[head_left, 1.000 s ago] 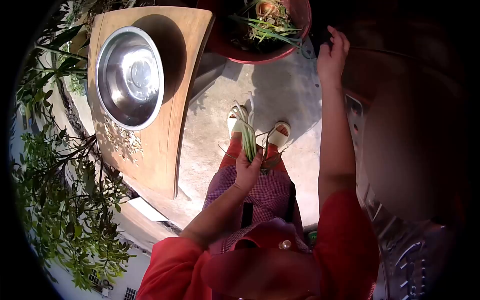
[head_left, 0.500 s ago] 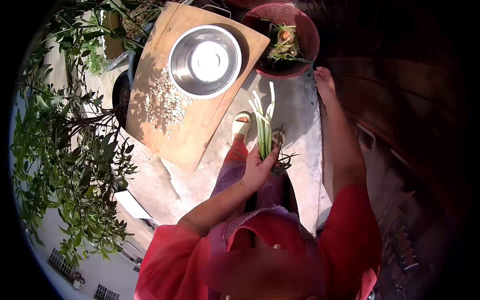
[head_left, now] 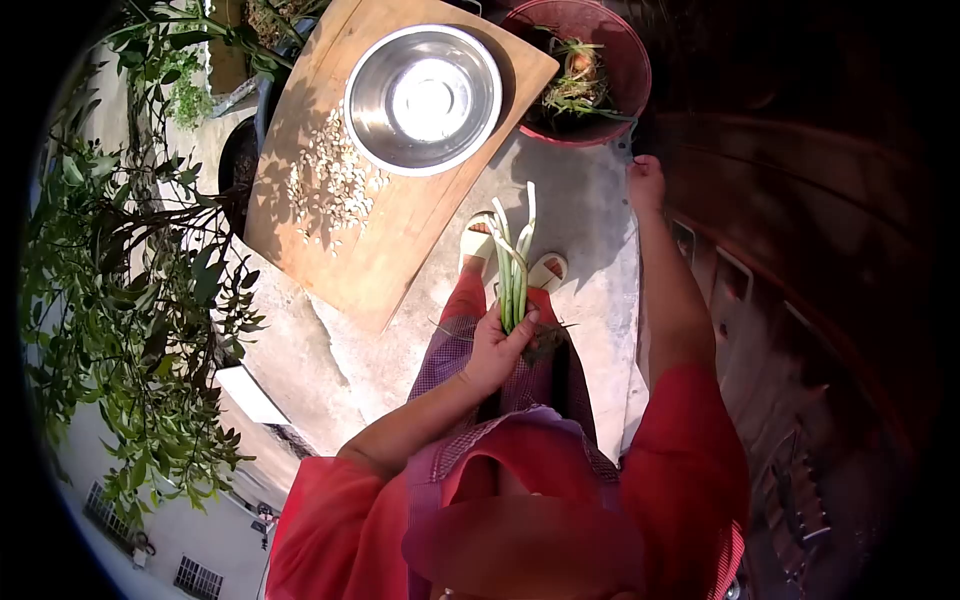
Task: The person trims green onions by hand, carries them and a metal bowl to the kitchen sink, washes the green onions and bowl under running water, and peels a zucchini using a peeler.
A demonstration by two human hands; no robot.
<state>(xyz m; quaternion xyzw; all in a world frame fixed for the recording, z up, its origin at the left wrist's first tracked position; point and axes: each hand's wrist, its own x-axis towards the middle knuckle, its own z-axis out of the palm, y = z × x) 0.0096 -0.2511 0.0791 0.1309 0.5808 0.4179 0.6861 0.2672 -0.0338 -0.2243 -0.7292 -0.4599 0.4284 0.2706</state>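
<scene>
My left hand (head_left: 497,350) is closed around a small bunch of scallions (head_left: 516,270). Their white ends point away from me, and the dark leafy ends hang below my fist over my lap. At the end of my outstretched right arm, my right hand (head_left: 647,180) has its fingers curled in, just below the red bucket (head_left: 640,75). Whatever those fingers may hold is too small or hidden to make out. Inside the bucket lies a heap of plant trimmings (head_left: 578,85) with an orange-brown piece on top.
A wooden board (head_left: 400,245) stands ahead on the left, bearing a shiny metal basin (head_left: 372,125) and many small pale pieces (head_left: 335,185) scattered about. Leafy branches (head_left: 130,300) reach in at the left. My sandalled feet (head_left: 478,235) rest on the concrete floor (head_left: 590,210).
My right hand's fingers have gone from partly extended to curled in, and it sits slightly lower. My left hand and the scallions have shifted a little toward me and leftward; the whole view moved slightly.
</scene>
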